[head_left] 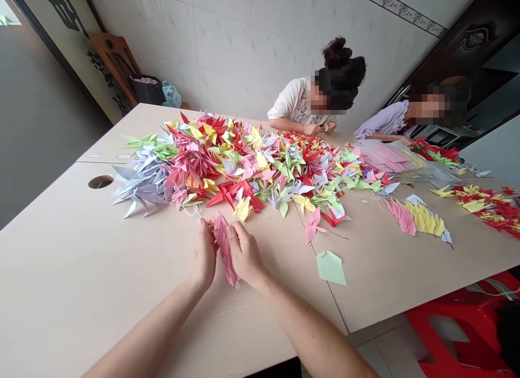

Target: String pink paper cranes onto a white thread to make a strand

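Observation:
A bundle of pink folded paper cranes (226, 251) stands out between my two hands, stacked closely with a bit of white string at its lower end. My left hand (204, 253) is closed on the bundle's left side, its fingertips partly hidden. On the right side my right hand (246, 253) grips it, thumb pressed on top. Just beyond my hands lies a large heap of paper cranes (244, 161) in red, yellow, green, pink and pale blue. One loose pink crane (312, 225) and a pale green piece of paper (331, 267) lie to the right.
Pink, yellow and white crane strings (422, 218) lie farther right. Across the table (81, 259) two people (298, 102) work by plastic bags (385, 156). A round hole (101, 182) opens at left. A red stool (459, 324) stands at lower right.

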Tool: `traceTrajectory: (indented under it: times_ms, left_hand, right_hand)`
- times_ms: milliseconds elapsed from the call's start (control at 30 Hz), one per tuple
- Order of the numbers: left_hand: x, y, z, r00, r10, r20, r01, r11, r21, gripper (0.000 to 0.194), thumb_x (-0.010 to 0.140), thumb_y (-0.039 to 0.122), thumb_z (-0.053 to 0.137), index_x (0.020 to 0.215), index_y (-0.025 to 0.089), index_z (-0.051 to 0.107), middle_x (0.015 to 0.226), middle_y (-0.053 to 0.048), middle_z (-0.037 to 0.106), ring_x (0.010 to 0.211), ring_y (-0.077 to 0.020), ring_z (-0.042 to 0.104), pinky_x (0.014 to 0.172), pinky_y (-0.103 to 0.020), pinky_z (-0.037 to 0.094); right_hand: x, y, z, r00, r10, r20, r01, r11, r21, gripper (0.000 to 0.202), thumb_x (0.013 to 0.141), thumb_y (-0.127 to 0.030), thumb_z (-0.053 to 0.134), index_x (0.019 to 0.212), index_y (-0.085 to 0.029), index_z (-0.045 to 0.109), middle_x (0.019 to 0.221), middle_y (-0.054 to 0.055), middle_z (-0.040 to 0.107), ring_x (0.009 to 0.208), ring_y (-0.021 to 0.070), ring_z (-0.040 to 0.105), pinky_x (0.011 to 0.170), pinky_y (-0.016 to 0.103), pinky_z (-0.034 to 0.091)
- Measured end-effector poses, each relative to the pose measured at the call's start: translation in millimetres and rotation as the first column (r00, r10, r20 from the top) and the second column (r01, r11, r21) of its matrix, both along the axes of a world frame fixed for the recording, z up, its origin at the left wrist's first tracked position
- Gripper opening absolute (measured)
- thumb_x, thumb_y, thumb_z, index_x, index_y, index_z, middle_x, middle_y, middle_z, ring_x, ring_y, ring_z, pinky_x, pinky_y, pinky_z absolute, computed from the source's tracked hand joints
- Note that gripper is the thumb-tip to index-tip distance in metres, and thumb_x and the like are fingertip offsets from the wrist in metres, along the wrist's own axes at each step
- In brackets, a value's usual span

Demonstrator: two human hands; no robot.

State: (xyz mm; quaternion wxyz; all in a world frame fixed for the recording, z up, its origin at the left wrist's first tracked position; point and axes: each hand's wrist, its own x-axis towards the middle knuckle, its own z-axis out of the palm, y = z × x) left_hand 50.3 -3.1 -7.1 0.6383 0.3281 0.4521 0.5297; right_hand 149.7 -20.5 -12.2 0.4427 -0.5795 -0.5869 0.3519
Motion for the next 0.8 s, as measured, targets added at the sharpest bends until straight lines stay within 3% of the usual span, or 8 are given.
traceTrajectory:
  times_ms: [100,233,333,500,567,700,800]
  left_hand:
    - [-7,11,4.0,0.993,-0.038,0.109,0.040,0.999,-0.014,0.058,0.079,0.074,0.044,0.087,0.020,0.062,0.081,-0.002,0.067,0.079,-0.0179,0.062,0.065,-0.025,0.046]
    - [-13,17,8.7,0.984,-0.133,0.117,0.147,0.982,-0.123,0.059,0.077,0.072,0.050,0.087,0.016,0.066,0.081,-0.005,0.066,0.074,-0.0182,0.061,0.060,-0.025,0.045]
    - [-12,15,9.9,0.986,-0.096,0.135,0.116,0.982,-0.147,0.053,0.076,0.067,0.057,0.085,0.016,0.066,0.077,-0.003,0.064,0.065,-0.0155,0.059,0.054,-0.023,0.043]
    - [-9,10,9.4,0.964,0.020,0.267,0.020,0.989,-0.146,0.046,0.080,0.060,0.056,0.065,0.017,0.058,0.057,0.004,0.052,0.047,-0.0082,0.047,0.048,-0.020,0.040]
    - [-9,10,9.9,0.952,0.042,0.303,0.002,0.990,-0.144,0.046,0.081,0.060,0.055,0.066,0.017,0.057,0.057,0.003,0.052,0.049,-0.0082,0.048,0.049,-0.019,0.041]
    - [-9,12,10.4,0.954,0.016,0.300,0.021,0.993,-0.118,0.045,0.081,0.063,0.054,0.085,0.019,0.062,0.070,0.001,0.060,0.058,-0.0107,0.053,0.054,-0.021,0.043]
    - [-6,8,8.1,0.971,-0.136,0.198,0.150,0.987,-0.061,0.043,0.081,0.062,0.056,0.085,0.020,0.061,0.070,0.001,0.060,0.063,-0.0129,0.054,0.059,-0.023,0.045]
  right_hand:
    - [5,2,-2.2,0.992,0.048,-0.115,-0.050,0.999,-0.019,0.033,0.097,-0.044,0.034,0.072,-0.022,0.042,0.060,-0.003,0.048,0.055,0.0126,0.046,0.054,0.024,0.034]
    - [10,4,-5.5,0.961,0.187,-0.206,-0.202,0.978,-0.056,0.032,0.097,-0.045,0.035,0.084,-0.022,0.052,0.063,-0.002,0.054,0.056,0.0124,0.051,0.056,0.024,0.039]
    - [7,2,-7.0,0.959,0.234,-0.161,-0.246,0.968,-0.058,0.031,0.097,-0.043,0.036,0.095,-0.021,0.058,0.069,-0.001,0.057,0.061,0.0127,0.052,0.060,0.025,0.041]
    - [-3,-4,-5.1,0.958,0.259,-0.122,-0.268,0.962,-0.059,0.031,0.098,-0.041,0.035,0.089,-0.021,0.057,0.075,0.000,0.058,0.068,0.0130,0.054,0.063,0.024,0.041]
    - [-4,-5,-3.2,0.962,0.248,-0.111,-0.256,0.964,-0.064,0.031,0.098,-0.042,0.035,0.087,-0.021,0.055,0.072,-0.001,0.056,0.065,0.0127,0.052,0.061,0.024,0.040]
    - [4,-2,-0.6,0.989,0.134,-0.067,-0.138,0.989,-0.050,0.034,0.097,-0.044,0.035,0.074,-0.021,0.047,0.061,-0.003,0.049,0.056,0.0118,0.045,0.054,0.023,0.035]
    - [15,4,1.2,0.999,0.001,-0.036,-0.002,1.000,-0.021,0.032,0.097,-0.043,0.035,0.076,-0.021,0.046,0.062,-0.003,0.051,0.056,0.0120,0.047,0.056,0.023,0.035]
